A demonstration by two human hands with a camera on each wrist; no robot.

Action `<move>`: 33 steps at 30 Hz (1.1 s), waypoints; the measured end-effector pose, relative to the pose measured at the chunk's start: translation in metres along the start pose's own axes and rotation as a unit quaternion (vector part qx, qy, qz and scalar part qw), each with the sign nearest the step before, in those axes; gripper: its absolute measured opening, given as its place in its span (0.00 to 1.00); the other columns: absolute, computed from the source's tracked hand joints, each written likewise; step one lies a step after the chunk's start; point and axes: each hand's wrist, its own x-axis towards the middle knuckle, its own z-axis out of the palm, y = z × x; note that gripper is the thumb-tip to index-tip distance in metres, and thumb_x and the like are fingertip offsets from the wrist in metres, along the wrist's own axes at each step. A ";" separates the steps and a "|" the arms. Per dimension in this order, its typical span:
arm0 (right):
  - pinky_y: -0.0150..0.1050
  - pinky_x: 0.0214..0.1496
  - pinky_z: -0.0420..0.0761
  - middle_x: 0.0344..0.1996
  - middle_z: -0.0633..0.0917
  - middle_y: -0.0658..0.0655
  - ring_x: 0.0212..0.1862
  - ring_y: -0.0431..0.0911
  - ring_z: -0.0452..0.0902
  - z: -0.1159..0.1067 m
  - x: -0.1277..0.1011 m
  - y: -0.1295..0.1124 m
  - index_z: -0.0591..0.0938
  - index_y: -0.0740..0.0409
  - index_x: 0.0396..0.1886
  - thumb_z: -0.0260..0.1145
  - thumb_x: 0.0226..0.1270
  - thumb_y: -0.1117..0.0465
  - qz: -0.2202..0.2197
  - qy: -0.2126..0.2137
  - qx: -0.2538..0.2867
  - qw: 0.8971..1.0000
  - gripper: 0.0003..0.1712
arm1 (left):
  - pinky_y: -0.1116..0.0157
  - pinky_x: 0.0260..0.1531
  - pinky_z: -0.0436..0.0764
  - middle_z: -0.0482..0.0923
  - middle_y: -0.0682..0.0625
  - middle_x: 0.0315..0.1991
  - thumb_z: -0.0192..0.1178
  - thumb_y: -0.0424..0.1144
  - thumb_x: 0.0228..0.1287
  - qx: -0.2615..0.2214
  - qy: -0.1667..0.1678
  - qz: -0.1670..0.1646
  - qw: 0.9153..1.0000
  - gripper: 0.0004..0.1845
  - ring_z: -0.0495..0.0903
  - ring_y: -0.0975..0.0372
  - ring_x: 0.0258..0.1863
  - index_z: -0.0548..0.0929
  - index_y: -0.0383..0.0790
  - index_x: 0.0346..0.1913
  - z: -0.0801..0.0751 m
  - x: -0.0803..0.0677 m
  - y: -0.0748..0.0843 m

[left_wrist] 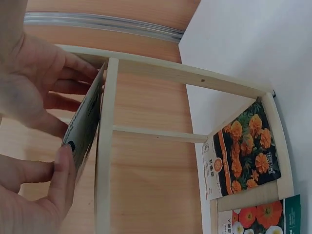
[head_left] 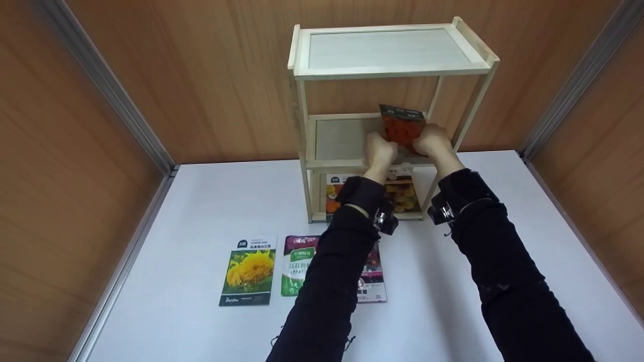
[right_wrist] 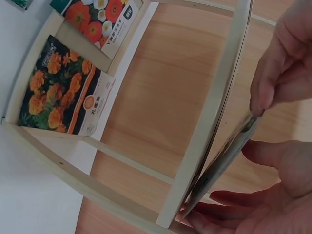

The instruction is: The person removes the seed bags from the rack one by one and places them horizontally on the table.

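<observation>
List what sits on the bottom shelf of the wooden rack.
Two flower seed packets lie on the wooden rack's bottom shelf: a marigold packet and an orange-and-white flower packet. The head view hides most behind the left hand.

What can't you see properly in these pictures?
- Head view: the purple packet on the table is mostly covered by the left sleeve; its picture cannot be made out.
- Head view: the packets on the bottom shelf are partly behind the left hand and the shelf rail.
- Wrist views: the red packet shows edge-on, so its front is hidden.
- All views: packet print is too small to read.
- Right wrist view: the right hand is cut off by the edge.
</observation>
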 end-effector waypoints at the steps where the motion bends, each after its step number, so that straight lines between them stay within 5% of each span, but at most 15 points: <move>1: 0.49 0.38 0.74 0.43 0.75 0.66 0.42 0.60 0.71 -0.023 -0.028 -0.022 0.75 0.70 0.41 0.55 0.47 0.56 0.003 -0.020 0.005 1.000 0.25 | 0.70 0.24 0.69 0.78 0.44 0.34 0.54 0.29 0.55 -0.019 -0.005 -0.005 1.000 0.07 0.76 0.57 0.32 0.78 0.33 0.37 -0.002 0.001 -0.001; 7: 0.47 0.49 0.70 0.49 0.70 0.72 0.49 0.61 0.67 -0.129 -0.165 -0.130 0.71 0.79 0.46 0.48 0.60 0.60 0.032 -0.086 0.031 0.995 0.24 | 0.70 0.29 0.78 0.78 0.42 0.38 0.55 0.26 0.56 -0.162 -0.039 -0.066 0.984 0.13 0.81 0.58 0.30 0.76 0.29 0.45 -0.012 0.009 -0.007; 14: 0.44 0.42 0.68 0.37 0.71 0.67 0.37 0.54 0.63 -0.153 -0.195 -0.149 0.69 0.73 0.33 0.45 0.58 0.64 0.037 -0.037 0.074 0.996 0.13 | 0.70 0.26 0.79 0.74 0.36 0.42 0.56 0.22 0.53 -0.252 -0.065 -0.084 0.962 0.16 0.81 0.52 0.31 0.71 0.24 0.47 -0.025 0.013 -0.013; 18: 0.47 0.50 0.68 0.43 0.72 0.71 0.45 0.58 0.66 -0.156 -0.194 -0.145 0.70 0.78 0.39 0.48 0.58 0.61 0.045 -0.028 0.099 0.994 0.20 | 0.70 0.28 0.79 0.73 0.34 0.45 0.56 0.22 0.54 -0.291 -0.102 -0.079 0.948 0.20 0.81 0.52 0.33 0.68 0.23 0.51 -0.039 0.006 -0.016; 20: 0.44 0.46 0.72 0.41 0.74 0.70 0.42 0.56 0.70 -0.158 -0.195 -0.142 0.71 0.79 0.42 0.52 0.59 0.59 0.051 -0.024 0.132 0.990 0.23 | 0.71 0.30 0.79 0.73 0.34 0.46 0.56 0.24 0.55 -0.298 -0.118 -0.078 0.944 0.23 0.81 0.53 0.33 0.65 0.23 0.54 -0.047 0.002 -0.018; 23: 0.36 0.32 0.76 0.30 0.78 0.61 0.28 0.47 0.74 -0.161 -0.199 -0.139 0.75 0.77 0.42 0.61 0.56 0.57 0.056 -0.033 0.232 0.970 0.25 | 0.71 0.32 0.79 0.74 0.35 0.45 0.57 0.26 0.56 -0.307 -0.128 -0.074 0.940 0.24 0.81 0.55 0.30 0.65 0.24 0.55 -0.058 -0.004 -0.022; 26: 0.29 0.19 0.74 0.18 0.78 0.51 0.16 0.38 0.71 -0.161 -0.205 -0.135 0.76 0.76 0.40 0.65 0.54 0.60 0.055 -0.057 0.352 0.932 0.21 | 0.68 0.33 0.79 0.75 0.35 0.43 0.57 0.24 0.55 -0.347 -0.131 -0.074 0.926 0.23 0.81 0.56 0.27 0.66 0.24 0.54 -0.065 -0.008 -0.027; 30: 0.27 0.20 0.74 0.18 0.79 0.48 0.18 0.36 0.73 -0.155 -0.217 -0.132 0.74 0.77 0.45 0.62 0.57 0.64 0.041 -0.081 0.439 0.894 0.20 | 0.67 0.33 0.79 0.77 0.36 0.39 0.57 0.22 0.54 -0.378 -0.133 -0.058 0.914 0.22 0.80 0.54 0.27 0.68 0.24 0.53 -0.071 -0.018 -0.036; 33: 0.26 0.22 0.75 0.20 0.80 0.49 0.21 0.37 0.75 -0.147 -0.231 -0.131 0.71 0.79 0.49 0.61 0.59 0.64 0.028 -0.086 0.472 0.877 0.23 | 0.66 0.33 0.80 0.78 0.36 0.36 0.56 0.23 0.55 -0.362 -0.133 -0.027 0.922 0.21 0.80 0.51 0.30 0.69 0.25 0.54 -0.075 -0.028 -0.045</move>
